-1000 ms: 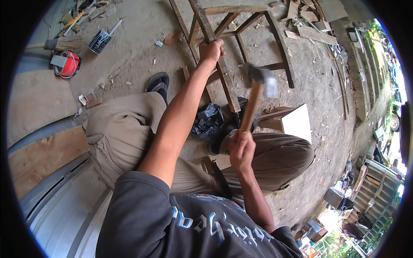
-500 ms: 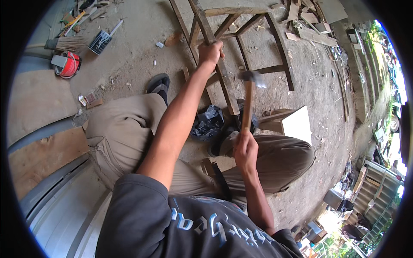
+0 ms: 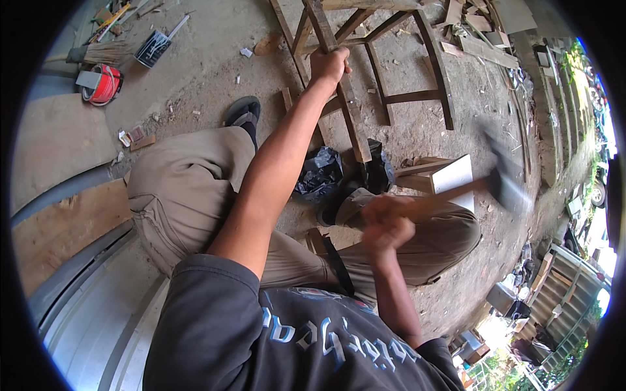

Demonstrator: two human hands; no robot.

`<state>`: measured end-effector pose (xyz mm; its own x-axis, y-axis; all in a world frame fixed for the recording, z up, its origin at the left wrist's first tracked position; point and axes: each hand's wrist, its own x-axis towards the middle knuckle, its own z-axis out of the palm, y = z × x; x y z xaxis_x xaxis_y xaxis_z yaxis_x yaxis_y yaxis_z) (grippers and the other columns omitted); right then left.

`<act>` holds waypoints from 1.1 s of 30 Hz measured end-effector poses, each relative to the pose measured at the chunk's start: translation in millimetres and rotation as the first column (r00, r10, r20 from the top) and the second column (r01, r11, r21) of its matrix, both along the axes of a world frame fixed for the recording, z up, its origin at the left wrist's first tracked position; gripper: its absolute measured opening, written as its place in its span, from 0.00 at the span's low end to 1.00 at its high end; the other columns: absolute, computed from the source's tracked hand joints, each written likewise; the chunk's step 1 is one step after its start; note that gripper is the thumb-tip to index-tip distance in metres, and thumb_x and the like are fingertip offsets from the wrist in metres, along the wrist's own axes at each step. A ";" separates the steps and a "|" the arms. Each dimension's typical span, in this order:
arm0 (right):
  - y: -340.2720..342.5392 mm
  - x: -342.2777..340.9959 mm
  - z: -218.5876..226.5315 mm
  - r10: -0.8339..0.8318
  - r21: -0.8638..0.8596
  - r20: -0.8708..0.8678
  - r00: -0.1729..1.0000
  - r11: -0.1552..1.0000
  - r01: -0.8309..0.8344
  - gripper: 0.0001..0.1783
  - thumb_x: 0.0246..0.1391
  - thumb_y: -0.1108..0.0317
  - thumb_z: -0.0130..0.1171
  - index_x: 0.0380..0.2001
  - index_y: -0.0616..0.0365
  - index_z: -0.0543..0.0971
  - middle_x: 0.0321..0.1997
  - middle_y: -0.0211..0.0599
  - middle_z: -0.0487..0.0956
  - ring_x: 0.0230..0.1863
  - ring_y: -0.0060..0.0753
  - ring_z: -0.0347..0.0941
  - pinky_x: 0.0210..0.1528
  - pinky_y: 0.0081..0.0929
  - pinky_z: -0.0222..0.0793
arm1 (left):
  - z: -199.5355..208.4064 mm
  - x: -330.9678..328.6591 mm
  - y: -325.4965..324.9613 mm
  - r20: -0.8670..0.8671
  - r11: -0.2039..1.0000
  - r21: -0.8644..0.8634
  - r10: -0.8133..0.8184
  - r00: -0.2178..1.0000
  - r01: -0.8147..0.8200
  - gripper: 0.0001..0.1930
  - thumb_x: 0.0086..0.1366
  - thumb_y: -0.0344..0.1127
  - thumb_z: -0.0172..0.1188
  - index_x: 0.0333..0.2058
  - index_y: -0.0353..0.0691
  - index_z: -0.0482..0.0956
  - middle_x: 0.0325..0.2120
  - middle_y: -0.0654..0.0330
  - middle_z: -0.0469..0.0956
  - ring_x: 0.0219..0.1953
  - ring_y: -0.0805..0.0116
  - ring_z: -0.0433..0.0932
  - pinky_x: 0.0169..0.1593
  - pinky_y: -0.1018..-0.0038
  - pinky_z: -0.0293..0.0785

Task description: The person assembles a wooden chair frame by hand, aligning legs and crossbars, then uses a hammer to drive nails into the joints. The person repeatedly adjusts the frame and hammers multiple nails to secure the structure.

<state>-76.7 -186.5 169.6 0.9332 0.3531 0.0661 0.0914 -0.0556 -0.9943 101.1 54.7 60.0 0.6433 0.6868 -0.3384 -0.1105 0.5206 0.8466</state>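
My left hand is closed around a dark wooden bar of a chair-like wooden frame, which lies tipped over on the dirt floor. The bar's free end points back toward me, above a black plastic bag. My right hand, blurred by motion, grips the wooden handle of a hammer. Its head is smeared too and hangs out to the right, over the floor beyond my right knee, apart from the bar.
A white-faced wooden piece stands beside my right knee. Scrap wood is heaped at the far right. A red bucket, a broom and a dustpan are at the far left. Wooden boards lean on my left.
The hammer has swung from upright beside the bar out to the right, tipping sideways. My left hand keeps its hold on the bar; the whole view has shifted slightly.
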 end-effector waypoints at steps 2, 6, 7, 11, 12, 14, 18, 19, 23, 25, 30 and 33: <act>-17.2 8.3 -41.9 0.130 -0.522 -0.083 0.988 0.839 -0.154 0.26 0.70 0.50 0.40 0.24 0.58 0.68 0.16 0.24 0.64 0.17 0.17 0.60 0.18 0.21 0.55 | -2.3 1.2 1.2 -0.009 1.000 0.022 -0.013 1.000 0.013 0.07 0.52 0.30 0.61 0.20 0.34 0.75 0.14 0.60 0.74 0.12 0.69 0.73 0.19 0.70 0.71; -11.7 2.1 -18.4 -0.017 -0.300 -0.263 0.965 0.952 -0.065 0.26 0.70 0.47 0.39 0.24 0.55 0.66 0.14 0.21 0.61 0.15 0.13 0.56 0.16 0.19 0.51 | -7.4 2.9 3.7 0.012 1.000 -0.002 0.004 1.000 -0.004 0.08 0.53 0.30 0.61 0.18 0.36 0.74 0.12 0.61 0.72 0.12 0.69 0.72 0.19 0.70 0.70; -4.5 6.8 -10.3 -0.016 -0.282 -0.202 0.979 0.959 -0.042 0.26 0.69 0.44 0.39 0.24 0.53 0.65 0.14 0.20 0.60 0.15 0.11 0.55 0.16 0.17 0.49 | 0.0 4.7 6.3 0.020 1.000 0.001 -0.008 1.000 0.008 0.08 0.53 0.30 0.61 0.18 0.36 0.74 0.12 0.60 0.72 0.12 0.69 0.72 0.19 0.70 0.70; -4.8 1.7 -32.3 0.064 -0.379 -0.036 0.997 0.922 -0.073 0.26 0.70 0.48 0.38 0.23 0.54 0.67 0.16 0.20 0.62 0.15 0.12 0.58 0.17 0.16 0.52 | -0.8 4.0 1.5 0.016 0.999 -0.030 -0.029 0.999 0.030 0.07 0.53 0.30 0.60 0.19 0.36 0.74 0.12 0.61 0.72 0.13 0.69 0.72 0.19 0.70 0.70; -14.0 11.0 -33.3 0.073 -0.478 -0.289 0.955 0.853 -0.210 0.26 0.70 0.48 0.38 0.24 0.55 0.68 0.16 0.20 0.63 0.15 0.13 0.58 0.17 0.16 0.53 | 1.1 5.2 0.6 0.020 0.998 -0.053 -0.018 1.000 0.019 0.08 0.53 0.31 0.60 0.18 0.37 0.74 0.12 0.61 0.72 0.13 0.69 0.73 0.19 0.70 0.70; -5.6 14.1 0.9 0.001 -0.398 -0.336 0.942 0.906 -0.143 0.25 0.70 0.51 0.41 0.27 0.59 0.70 0.17 0.25 0.66 0.18 0.15 0.61 0.19 0.20 0.57 | -4.0 1.5 2.2 0.001 1.000 -0.010 -0.019 1.000 0.019 0.09 0.53 0.32 0.60 0.17 0.36 0.74 0.13 0.61 0.73 0.13 0.69 0.73 0.19 0.71 0.70; 3.5 2.4 18.0 -0.034 0.083 -0.089 0.995 0.996 0.041 0.25 0.70 0.52 0.40 0.25 0.59 0.69 0.17 0.25 0.67 0.18 0.18 0.62 0.18 0.22 0.57 | -5.3 -0.3 2.6 -0.015 0.999 0.029 -0.027 1.000 0.027 0.08 0.53 0.33 0.60 0.21 0.35 0.75 0.15 0.60 0.74 0.14 0.69 0.74 0.20 0.71 0.69; -0.3 3.6 2.2 0.029 -0.181 0.118 0.993 0.983 -0.008 0.25 0.70 0.52 0.40 0.25 0.60 0.70 0.17 0.28 0.68 0.17 0.20 0.63 0.18 0.26 0.58 | -1.9 -0.6 1.4 0.003 1.000 0.018 -0.014 1.000 0.014 0.08 0.53 0.33 0.60 0.20 0.35 0.75 0.15 0.60 0.74 0.14 0.69 0.74 0.20 0.71 0.69; -8.9 9.3 -25.4 0.059 -0.570 -0.166 0.984 0.809 -0.145 0.27 0.71 0.51 0.38 0.21 0.57 0.68 0.13 0.26 0.62 0.16 0.18 0.60 0.18 0.24 0.56 | -2.6 0.3 -3.7 0.008 0.999 -0.019 -0.032 0.999 0.032 0.08 0.54 0.33 0.62 0.21 0.36 0.76 0.14 0.61 0.73 0.14 0.70 0.73 0.20 0.71 0.70; -5.4 -0.4 -9.3 0.002 -0.396 -0.285 0.959 0.910 -0.119 0.29 0.70 0.45 0.36 0.22 0.56 0.66 0.15 0.22 0.63 0.17 0.16 0.58 0.18 0.20 0.53 | -5.7 3.1 -0.6 0.021 0.999 -0.050 -0.018 1.000 0.019 0.08 0.55 0.33 0.64 0.20 0.36 0.77 0.14 0.62 0.73 0.14 0.70 0.73 0.20 0.72 0.70; 2.7 15.7 -15.3 0.008 -0.358 0.010 1.000 0.934 -0.004 0.28 0.64 0.44 0.48 0.24 0.59 0.68 0.16 0.26 0.66 0.17 0.21 0.62 0.20 0.23 0.59 | -6.2 4.0 1.6 0.012 0.997 -0.074 -0.017 1.000 0.018 0.09 0.54 0.34 0.67 0.23 0.36 0.79 0.14 0.62 0.72 0.13 0.70 0.72 0.19 0.73 0.70; 18.6 39.8 -23.0 -0.088 -0.604 0.151 0.985 0.780 0.162 0.25 0.52 0.49 0.67 0.25 0.61 0.71 0.16 0.33 0.71 0.18 0.32 0.68 0.23 0.31 0.64 | 1.4 -1.7 0.2 0.050 0.995 -0.076 -0.064 0.997 0.068 0.15 0.53 0.39 0.72 0.31 0.34 0.80 0.19 0.60 0.75 0.16 0.70 0.73 0.19 0.74 0.71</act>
